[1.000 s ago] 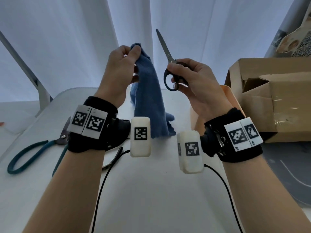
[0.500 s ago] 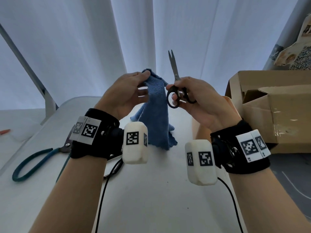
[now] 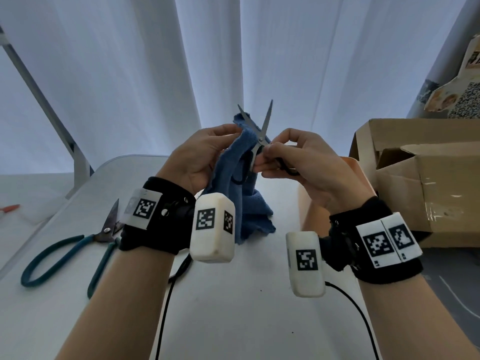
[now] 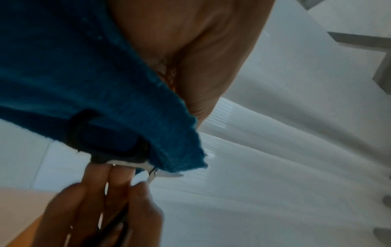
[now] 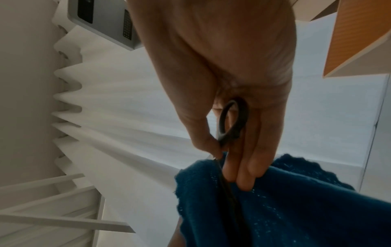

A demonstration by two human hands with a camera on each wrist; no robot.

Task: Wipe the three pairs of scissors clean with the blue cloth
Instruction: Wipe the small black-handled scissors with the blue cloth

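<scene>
My right hand (image 3: pixel 293 162) pinches black-handled steel scissors (image 3: pixel 257 137), blades spread; left hand (image 3: pixel 200 154) grips blue terry cloth (image 3: pixel 241 157). Wipe w/ cloth pivot-to-tip, fingers off edges.

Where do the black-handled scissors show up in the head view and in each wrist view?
Head: scissors at centre, blades open upward, against the cloth.
Left wrist: lower centre, black handle under the cloth's edge.
Right wrist: centre, handle loop in the right hand.
Shared landmark: the blue cloth.

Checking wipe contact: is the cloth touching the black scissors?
Touching. Head view: the cloth held by the left hand lies against the black scissors at the pivot, covering one handle loop.
</scene>
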